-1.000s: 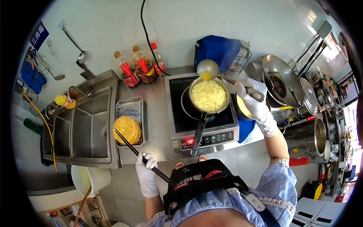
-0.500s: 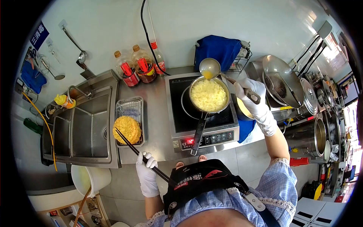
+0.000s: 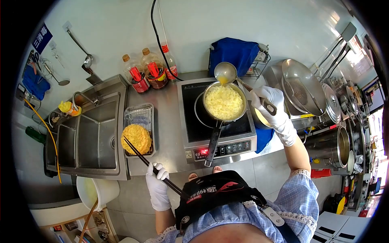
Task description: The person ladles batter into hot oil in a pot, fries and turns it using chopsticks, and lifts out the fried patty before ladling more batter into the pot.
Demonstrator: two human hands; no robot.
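Observation:
My right hand (image 3: 270, 104), in a white glove, is closed round the handle of a metal ladle (image 3: 225, 71). The ladle's bowl is tilted over the far rim of a small frying pan (image 3: 215, 136), with yellow liquid at its lip. Pale yellow shredded food (image 3: 224, 103) fills the pan, which sits on an induction cooker (image 3: 190, 130). My left hand (image 3: 157, 183), also gloved, grips long dark chopsticks (image 3: 142, 158). Their tips touch a round golden fried cake (image 3: 136, 139) lying on a wire rack in a metal tray (image 3: 139, 115).
A double sink (image 3: 99, 133) is at the left. Sauce bottles (image 3: 153, 69) stand by the wall. A large wok (image 3: 304, 86) and a pot lid (image 3: 331, 103) lie at the right. Partly behind my right hand is a container with yellow contents (image 3: 261, 118). A white bucket (image 3: 97, 191) stands below the sink.
The ladle's handle and my right hand have shifted slightly, and the liquid at the ladle's lip looks thinner. The left hand and chopsticks have stayed in place.

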